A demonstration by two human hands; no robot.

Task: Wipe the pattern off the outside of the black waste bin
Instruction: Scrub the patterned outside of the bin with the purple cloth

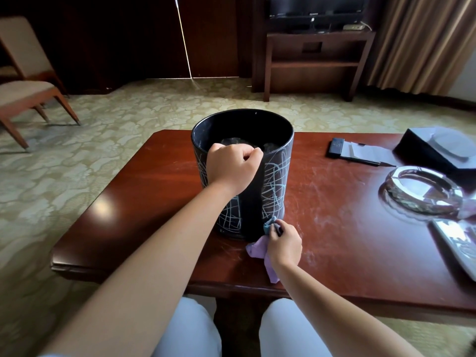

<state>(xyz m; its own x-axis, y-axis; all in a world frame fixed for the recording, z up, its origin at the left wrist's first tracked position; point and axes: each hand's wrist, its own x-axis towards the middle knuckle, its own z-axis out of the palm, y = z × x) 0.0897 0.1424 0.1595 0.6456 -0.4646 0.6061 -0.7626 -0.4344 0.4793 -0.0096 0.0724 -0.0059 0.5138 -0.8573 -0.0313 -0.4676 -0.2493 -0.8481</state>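
Purple cloth pinched in right hand touches bin base; left hand grips its rim.

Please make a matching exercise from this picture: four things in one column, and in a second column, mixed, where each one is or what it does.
Things:
1. left hand
2. right hand
3. purple cloth
4. glass ashtray

Places or states:
A. presses at the bin's base
B. stands on the table, far right
C. grips the rim of the black waste bin
D. pinches the cloth

Pairs: 1-C, 2-D, 3-A, 4-B
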